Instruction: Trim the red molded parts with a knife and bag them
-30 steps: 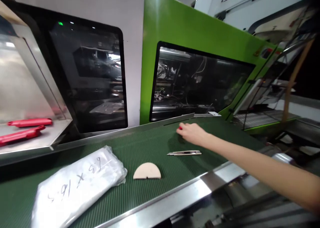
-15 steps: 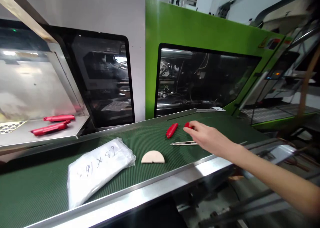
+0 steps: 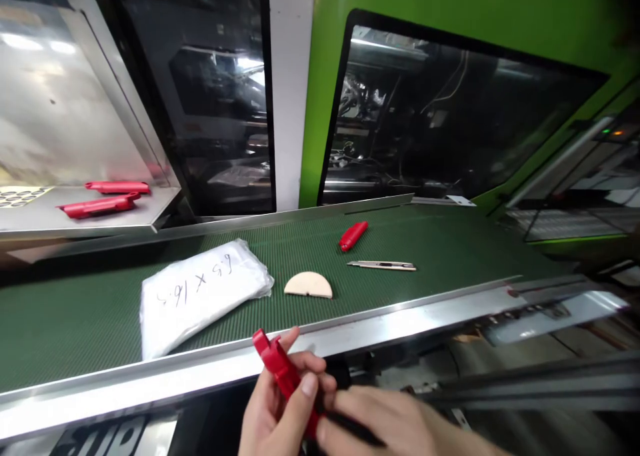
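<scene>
In front of the belt's near rail, my left hand [image 3: 273, 403] is closed around a red plastic part [image 3: 281, 369], its hooked end pointing up and left. Close against it, my right hand [image 3: 385, 416] is curled at the part's lower end, with a slim black object [image 3: 355, 429] in its fingers; its kind is unclear. A second red plastic part [image 3: 353, 235] lies on the green conveyor belt [image 3: 440, 243]. Nearer on the belt are a slim utility knife [image 3: 383, 265] and a beige half-round piece [image 3: 309, 285].
A white plastic-wrapped packet [image 3: 200, 293] with handwritten figures lies on the belt at left. More red parts [image 3: 103, 205] rest on a metal shelf [image 3: 155, 209]. A metal rail [image 3: 400, 319] edges the belt, and a green machine [image 3: 450, 3] with dark windows stands behind.
My right hand has drawn back from the belt with a red part, which is now in my left hand. My left hand has come into view. The view has tilted down.
</scene>
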`<state>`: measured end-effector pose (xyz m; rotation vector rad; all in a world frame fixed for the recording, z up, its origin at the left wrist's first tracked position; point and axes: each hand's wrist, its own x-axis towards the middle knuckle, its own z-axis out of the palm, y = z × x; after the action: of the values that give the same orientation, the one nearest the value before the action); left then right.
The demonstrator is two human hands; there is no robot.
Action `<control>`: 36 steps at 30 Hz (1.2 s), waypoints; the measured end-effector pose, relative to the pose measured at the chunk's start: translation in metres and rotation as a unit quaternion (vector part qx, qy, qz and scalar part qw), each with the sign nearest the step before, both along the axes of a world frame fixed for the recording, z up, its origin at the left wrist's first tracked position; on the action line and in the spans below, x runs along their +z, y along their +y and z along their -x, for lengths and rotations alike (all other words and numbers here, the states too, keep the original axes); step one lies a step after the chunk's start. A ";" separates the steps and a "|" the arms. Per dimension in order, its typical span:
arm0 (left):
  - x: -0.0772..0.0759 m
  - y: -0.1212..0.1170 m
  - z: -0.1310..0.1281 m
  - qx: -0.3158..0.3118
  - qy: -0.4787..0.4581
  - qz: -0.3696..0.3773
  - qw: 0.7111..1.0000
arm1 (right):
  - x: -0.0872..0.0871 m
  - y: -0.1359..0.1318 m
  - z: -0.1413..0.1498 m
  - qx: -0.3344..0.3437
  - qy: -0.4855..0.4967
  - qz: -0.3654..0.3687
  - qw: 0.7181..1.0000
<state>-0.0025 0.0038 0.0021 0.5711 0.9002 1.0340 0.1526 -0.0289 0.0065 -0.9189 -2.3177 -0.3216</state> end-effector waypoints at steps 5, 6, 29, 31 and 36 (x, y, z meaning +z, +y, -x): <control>-0.009 0.007 0.017 0.010 0.135 -0.087 0.987 | 0.033 0.092 -0.087 -0.142 -0.102 0.016 0.985; -0.012 0.007 0.019 0.006 0.146 -0.094 0.985 | 0.031 0.114 -0.106 -0.182 -0.111 0.038 0.976; -0.039 0.004 0.040 -0.076 0.272 -0.397 0.873 | 0.019 0.050 -0.034 -0.039 0.031 0.139 0.989; -0.038 0.003 0.039 -0.087 0.253 -0.383 0.884 | 0.016 0.033 -0.020 -0.074 0.067 0.120 0.988; -0.037 -0.001 0.037 -0.098 0.223 -0.366 0.898 | 0.006 0.015 -0.007 -0.093 0.146 0.102 0.980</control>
<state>-0.0394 0.0026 -0.0347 1.5523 0.8018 1.0610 0.1600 -0.0135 0.0122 -1.2009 -2.0238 -0.0189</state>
